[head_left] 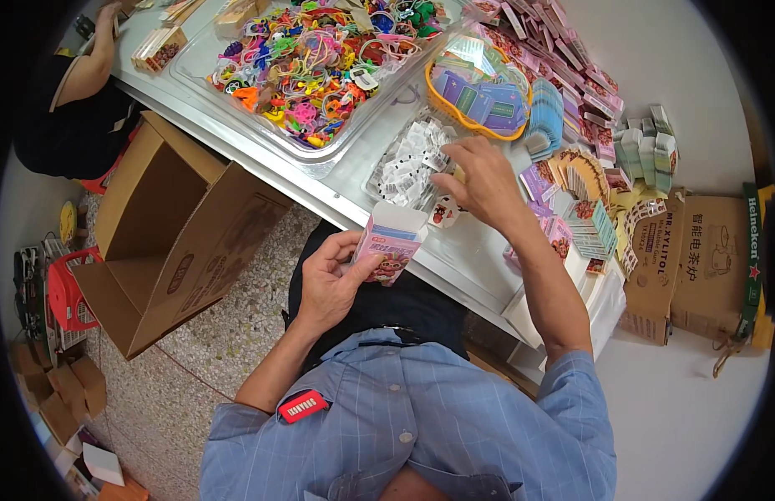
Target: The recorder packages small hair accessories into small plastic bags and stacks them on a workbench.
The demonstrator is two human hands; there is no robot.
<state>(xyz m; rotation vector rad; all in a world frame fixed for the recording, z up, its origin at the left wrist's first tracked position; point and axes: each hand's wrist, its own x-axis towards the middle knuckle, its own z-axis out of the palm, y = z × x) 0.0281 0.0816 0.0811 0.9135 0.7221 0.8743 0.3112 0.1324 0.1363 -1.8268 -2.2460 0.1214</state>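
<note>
My left hand (331, 280) grips a small pink and purple carton (392, 249), its white top flap standing up. Above the table, my right hand (488, 185) reaches to the right edge of a clear tray filled with small white sachets (408, 163). Its thumb and forefinger are apart, and I see nothing between them. Just below that hand lies a small white piece with a red print (444, 212). Behind the sachets, an orange-rimmed basket (433, 88) holds blue and purple cards (488, 107).
A large clear bin (325, 167) holds colourful small toys (308, 75). Stacked pink cartons (571, 63) and fanned cards (581, 174) crowd the right side. An open cardboard box (195, 242) stands on the floor at left, near another person's arm (91, 63).
</note>
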